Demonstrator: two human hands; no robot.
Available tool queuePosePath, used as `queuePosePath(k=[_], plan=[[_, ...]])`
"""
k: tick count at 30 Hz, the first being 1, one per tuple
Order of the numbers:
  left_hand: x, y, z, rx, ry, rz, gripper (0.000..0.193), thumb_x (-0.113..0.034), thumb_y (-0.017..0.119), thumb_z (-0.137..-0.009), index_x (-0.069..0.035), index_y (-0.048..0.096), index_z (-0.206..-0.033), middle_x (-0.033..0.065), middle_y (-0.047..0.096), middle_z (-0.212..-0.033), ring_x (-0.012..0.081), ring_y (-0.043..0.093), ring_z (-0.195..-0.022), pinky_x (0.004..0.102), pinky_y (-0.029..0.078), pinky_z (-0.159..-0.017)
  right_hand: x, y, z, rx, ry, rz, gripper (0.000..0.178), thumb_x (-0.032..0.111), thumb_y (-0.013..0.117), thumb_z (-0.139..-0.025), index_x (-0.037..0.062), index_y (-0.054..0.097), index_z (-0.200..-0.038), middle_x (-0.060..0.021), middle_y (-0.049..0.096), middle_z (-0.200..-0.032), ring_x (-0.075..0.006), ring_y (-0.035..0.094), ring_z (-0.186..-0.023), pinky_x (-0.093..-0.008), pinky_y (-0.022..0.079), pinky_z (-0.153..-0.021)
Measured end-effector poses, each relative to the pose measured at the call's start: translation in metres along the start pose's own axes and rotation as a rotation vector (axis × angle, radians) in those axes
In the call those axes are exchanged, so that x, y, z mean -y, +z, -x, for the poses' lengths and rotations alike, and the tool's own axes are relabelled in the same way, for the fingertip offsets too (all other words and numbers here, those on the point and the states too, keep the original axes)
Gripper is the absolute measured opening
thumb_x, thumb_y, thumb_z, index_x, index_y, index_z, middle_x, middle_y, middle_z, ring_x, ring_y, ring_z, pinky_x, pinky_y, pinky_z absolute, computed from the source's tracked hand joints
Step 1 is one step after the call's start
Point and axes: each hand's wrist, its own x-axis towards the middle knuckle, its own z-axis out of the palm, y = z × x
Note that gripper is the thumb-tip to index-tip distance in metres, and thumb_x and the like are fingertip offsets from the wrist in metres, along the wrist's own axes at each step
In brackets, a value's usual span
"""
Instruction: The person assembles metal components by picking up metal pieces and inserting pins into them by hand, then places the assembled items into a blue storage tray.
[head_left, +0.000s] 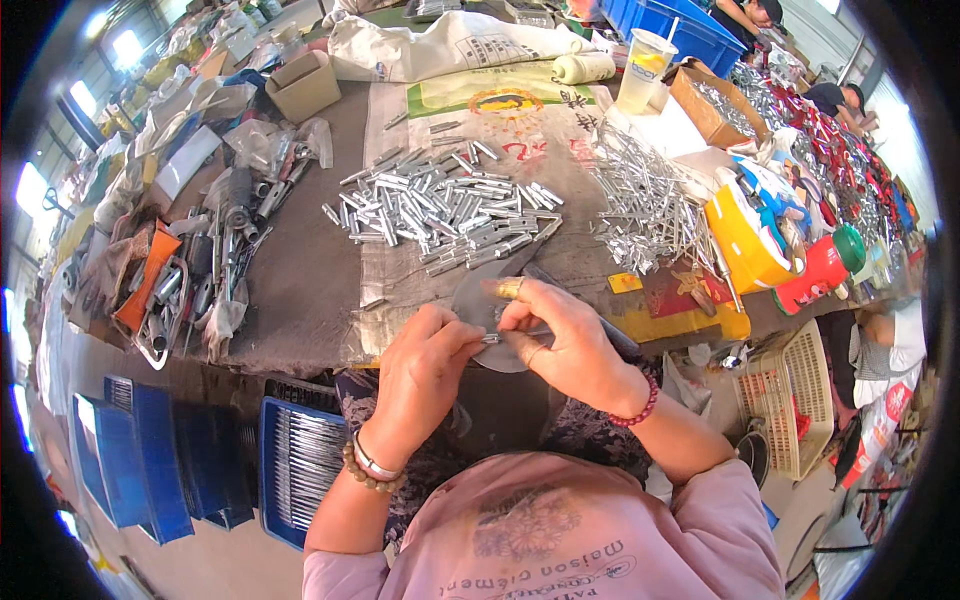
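Observation:
Over the table's front edge, my left hand (425, 358) is closed in a pinch on a small metal piece (490, 339), whose shiny end sticks out toward the right. Close beside it, my right hand (572, 342) has its fingers curled together; what lies between them is hidden. A yellow band (508, 288) wraps one right finger. Behind and below both hands is a grey rounded sheet (475, 292). Just beyond them lies a pile of short silver metal tubes (440, 205). To its right sits a heap of thin metal rods (650, 205).
Assorted tools (215, 260) crowd the table's left side, near a small cardboard box (303, 88). At right stand a yellow container (745, 240), a red bottle (815, 270) and a plastic cup (645, 72). A blue tray (268, 470) of metal rods is below the table at left.

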Motion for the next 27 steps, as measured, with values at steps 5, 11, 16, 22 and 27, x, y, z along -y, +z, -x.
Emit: queuePosePath(k=[5, 11, 16, 22, 27], plan=[[0.003, 0.000, 0.003, 0.003, -0.011, -0.004, 0.015, -0.002, 0.083, -0.088, -0.006, 0.076, -0.100, 0.0103, 0.065, -0.092, 0.0346, 0.068, -0.087, 0.0442, 0.055, -0.074, -0.003, 0.009, -0.001, 0.006, -0.071, 0.147, 0.063, -0.013, 0.076, -0.086, 0.0049, 0.068, -0.146, -0.0069, 0.073, -0.095, -0.0212, 0.073, -0.088, -0.0356, 0.060, -0.081], [0.000, 0.000, 0.002, -0.003, 0.001, -0.012, 0.014, -0.002, 0.082, -0.088, -0.007, 0.076, -0.100, 0.0101, 0.065, -0.093, 0.0346, 0.068, -0.086, 0.0449, 0.055, -0.074, -0.003, 0.009, -0.002, 0.013, -0.150, 0.217, 0.062, -0.012, 0.077, -0.083, 0.0054, 0.069, -0.142, -0.0083, 0.074, -0.093, -0.0302, 0.073, -0.089, -0.0409, 0.059, -0.081], [0.000, 0.004, -0.002, -0.007, 0.060, -0.004, 0.013, -0.002, 0.083, -0.088, -0.007, 0.075, -0.098, 0.0105, 0.066, -0.093, 0.0353, 0.068, -0.087, 0.0453, 0.055, -0.074, 0.004, 0.002, -0.005, -0.014, -0.123, 0.254, 0.060, -0.009, 0.076, -0.083, 0.0076, 0.070, -0.140, -0.0090, 0.072, -0.091, -0.0319, 0.071, -0.087, -0.0439, 0.058, -0.081], [-0.001, -0.001, 0.003, -0.003, -0.023, -0.040, 0.019, 0.002, 0.081, -0.090, -0.005, 0.079, -0.107, 0.0138, 0.065, -0.093, 0.0370, 0.068, -0.084, 0.0442, 0.054, -0.072, 0.013, 0.016, -0.001, 0.077, -0.220, 0.419, 0.047, 0.011, 0.070, -0.092, 0.0061, 0.067, -0.139, -0.0112, 0.069, -0.096, -0.0345, 0.068, -0.094, -0.0482, 0.055, -0.084], [-0.002, 0.001, 0.002, 0.007, -0.051, -0.112, 0.013, 0.001, 0.084, -0.089, -0.001, 0.076, -0.100, 0.0141, 0.064, -0.092, 0.0353, 0.068, -0.080, 0.0434, 0.053, -0.068, 0.012, 0.011, 0.005, 0.081, -0.280, 0.494, 0.050, 0.012, 0.069, -0.092, 0.0050, 0.065, -0.141, -0.0075, 0.068, -0.104, -0.0308, 0.065, -0.104, -0.0444, 0.055, -0.088]])
